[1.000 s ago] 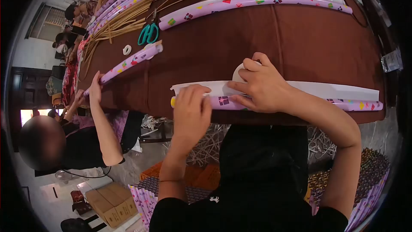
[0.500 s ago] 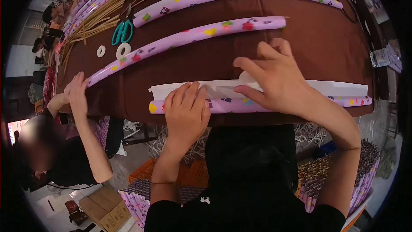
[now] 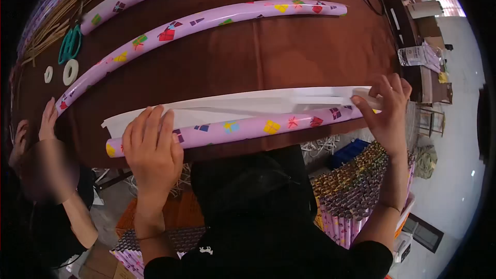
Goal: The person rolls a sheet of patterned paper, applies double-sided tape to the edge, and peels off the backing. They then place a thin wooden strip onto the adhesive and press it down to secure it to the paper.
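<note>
A roll of pink wrapping paper (image 3: pixel 253 128) printed with colourful gift boxes lies along the table's near edge, its white-backed flap (image 3: pixel 227 102) turned up behind it. My left hand (image 3: pixel 152 142) rests on the roll near its left end, fingers extended and slightly apart. At the right end, my right hand (image 3: pixel 387 111) curls its fingers and thumb around a pale roll of tape (image 3: pixel 363 93), partly hidden by the fingers. A narrow strip (image 3: pixel 323 101), apparently tape, runs leftward from it along the white flap.
Two more wrapping paper rolls (image 3: pixel 206 27) lie farther back. At left are teal-handled scissors (image 3: pixel 70 45), white tape rings (image 3: pixel 71 72) and tan strips (image 3: pixel 44 39). A co-worker's hand (image 3: pixel 47 119) touches one roll's end. Bundled rolls (image 3: pixel 351 186) stand below at right.
My right hand has moved right with the tape roll to the wrapping roll's right end, and the strip now shows on the flap. My left hand stays on the roll. The view has shifted right.
</note>
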